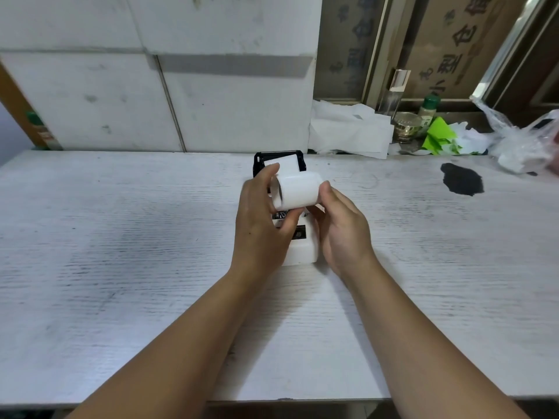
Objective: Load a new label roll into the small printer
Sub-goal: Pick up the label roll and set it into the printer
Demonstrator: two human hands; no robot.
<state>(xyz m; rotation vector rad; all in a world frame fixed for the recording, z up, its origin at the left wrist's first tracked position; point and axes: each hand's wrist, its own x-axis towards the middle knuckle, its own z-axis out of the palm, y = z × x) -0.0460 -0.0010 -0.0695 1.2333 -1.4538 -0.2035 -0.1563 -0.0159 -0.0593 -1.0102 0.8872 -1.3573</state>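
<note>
Both hands up over the printer (302, 252), mid-table, well back from the near edge. Left hand (263, 219) and right hand (341, 228) clamped on the roll (298, 189), one at each end, thumbs and fingertips pinching. Roll lying sideways, long axis left to right, hollow core facing left, loose tail running back into the open black lid (279, 160). Wide bare table (121, 237) either side and in front; clutter only at the far right: crumpled paper (348, 131), bottle (428, 108), plastic bag (514, 137), dark patch (461, 182). Small dark label on the printer, perhaps writing, too blurred to read. Large printed characters on the cardboard (447, 46) behind.
</note>
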